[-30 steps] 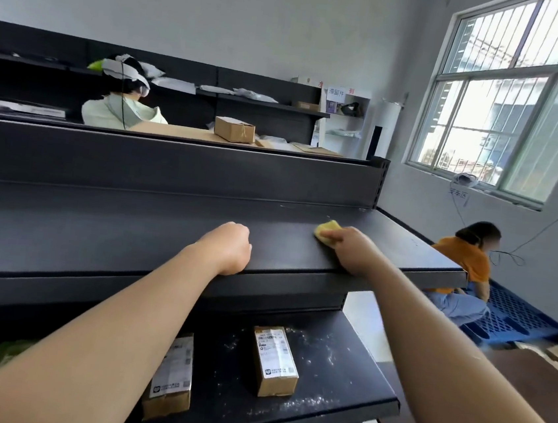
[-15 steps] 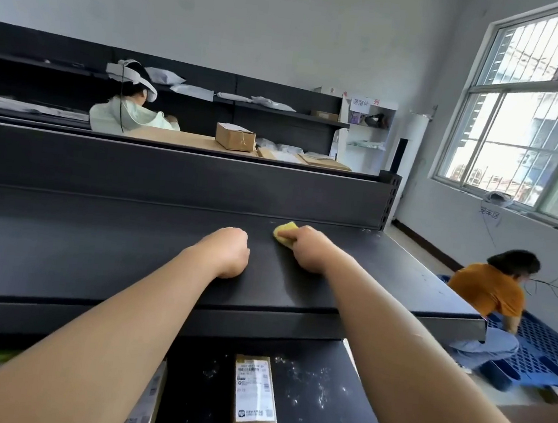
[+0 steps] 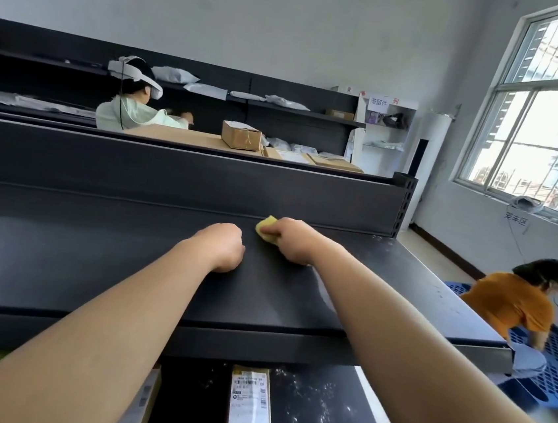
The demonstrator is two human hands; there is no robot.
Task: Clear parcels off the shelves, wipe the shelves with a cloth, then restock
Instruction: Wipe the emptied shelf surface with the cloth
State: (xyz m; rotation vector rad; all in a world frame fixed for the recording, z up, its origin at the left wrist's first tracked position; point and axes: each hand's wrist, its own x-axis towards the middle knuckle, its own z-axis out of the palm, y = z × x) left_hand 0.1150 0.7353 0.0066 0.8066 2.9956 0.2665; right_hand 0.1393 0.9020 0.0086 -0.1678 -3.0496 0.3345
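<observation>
Right hand slid left w/ fingers curled round small yellow cloth; left hand an empty fist on black metal shelf. Cloth looks light, squashy: palm from above.

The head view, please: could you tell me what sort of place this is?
Probably a parcel depot: long dark shelves, labelled cardboard parcels below, mailer bags on the wall racks.
</observation>
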